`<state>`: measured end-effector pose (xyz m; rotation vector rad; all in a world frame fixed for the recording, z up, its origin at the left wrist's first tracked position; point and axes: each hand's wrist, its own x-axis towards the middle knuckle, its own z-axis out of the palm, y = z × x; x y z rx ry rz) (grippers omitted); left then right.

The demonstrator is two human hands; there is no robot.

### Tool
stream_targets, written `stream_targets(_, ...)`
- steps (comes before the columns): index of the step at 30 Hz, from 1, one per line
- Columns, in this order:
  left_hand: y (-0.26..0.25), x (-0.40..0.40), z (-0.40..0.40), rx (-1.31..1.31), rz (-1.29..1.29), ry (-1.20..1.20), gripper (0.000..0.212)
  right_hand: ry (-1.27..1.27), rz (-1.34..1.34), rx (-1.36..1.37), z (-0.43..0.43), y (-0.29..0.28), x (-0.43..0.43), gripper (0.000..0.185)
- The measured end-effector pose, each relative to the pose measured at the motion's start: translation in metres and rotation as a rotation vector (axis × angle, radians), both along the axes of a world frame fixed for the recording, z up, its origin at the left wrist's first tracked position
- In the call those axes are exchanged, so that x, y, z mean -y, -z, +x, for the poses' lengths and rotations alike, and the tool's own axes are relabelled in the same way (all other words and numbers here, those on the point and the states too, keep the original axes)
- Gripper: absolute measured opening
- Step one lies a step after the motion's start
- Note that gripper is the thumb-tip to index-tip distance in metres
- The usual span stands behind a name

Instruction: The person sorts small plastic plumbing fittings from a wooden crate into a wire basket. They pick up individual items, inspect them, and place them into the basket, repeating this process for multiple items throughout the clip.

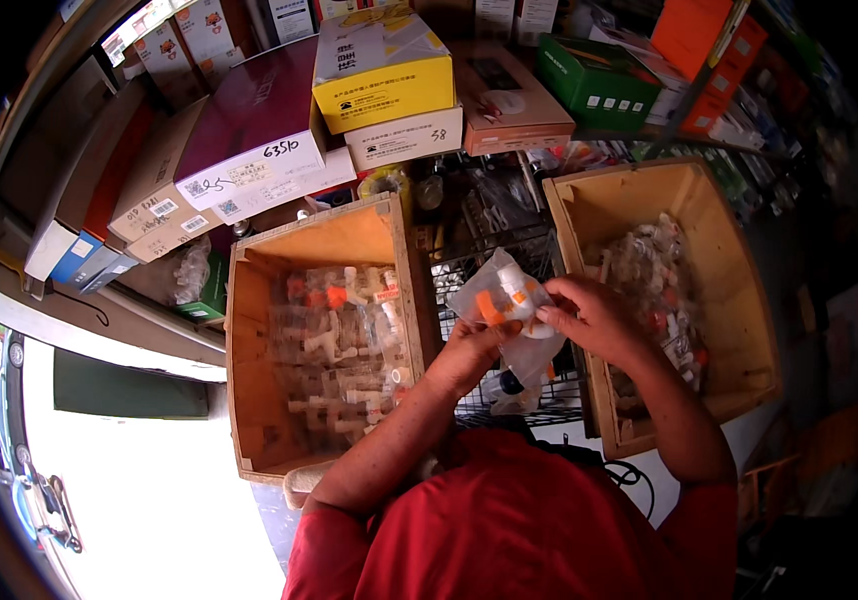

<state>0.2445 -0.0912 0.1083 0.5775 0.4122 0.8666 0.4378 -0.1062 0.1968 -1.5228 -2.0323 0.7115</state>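
Observation:
Between two wooden crates, my left hand [475, 346] and my right hand [588, 315] both hold a clear plastic bag [470, 291]. Inside it is a white plastic valve fitting [517, 289] with an orange handle [487, 307]. My left thumb presses on the lower part of the bag, and my right fingers pinch its right side. Below the bag is a black wire basket [568, 390] with a dark round piece [510, 382] and more plastic. The left wooden crate [256, 420] holds several bagged white pipe fittings [331, 337], some with orange parts.
The right wooden crate [744, 360] holds more bagged fittings [654, 285]. Along the shelf stand a purple box [256, 105], a yellow box [388, 82], a green box [598, 82] and orange boxes [706, 67]. A metal hook [91, 300] juts out at left. A black cable [635, 480] hangs behind my right arm.

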Motion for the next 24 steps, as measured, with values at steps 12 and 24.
stream_targets(12,-0.002,-0.001,-0.001,-0.192,-0.091,0.084,0.042,0.037,-0.107,-0.145,0.004,0.018,-0.004,0.015)
stream_targets(24,-0.052,-0.033,-0.062,-0.104,0.055,-0.351,0.042,0.083,-0.251,-0.261,0.000,0.015,-0.008,0.022)
